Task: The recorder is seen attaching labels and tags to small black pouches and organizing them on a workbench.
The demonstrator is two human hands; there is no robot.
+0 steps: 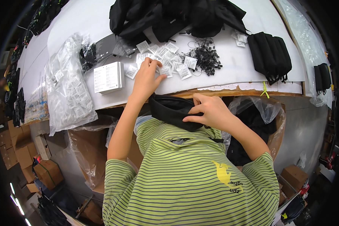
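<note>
1. The left hand reaches to twelve o'clock, its grip pinching one small white packet from the scatter on the counter.
2. The right hand clenches a black pouch against the chest, at the counter's near edge.
3. My guess: a packet is being fetched for the pouch; next the pouch's opening must be held wide.
4. Black cords lie at one o'clock, a white box at ten.
</note>
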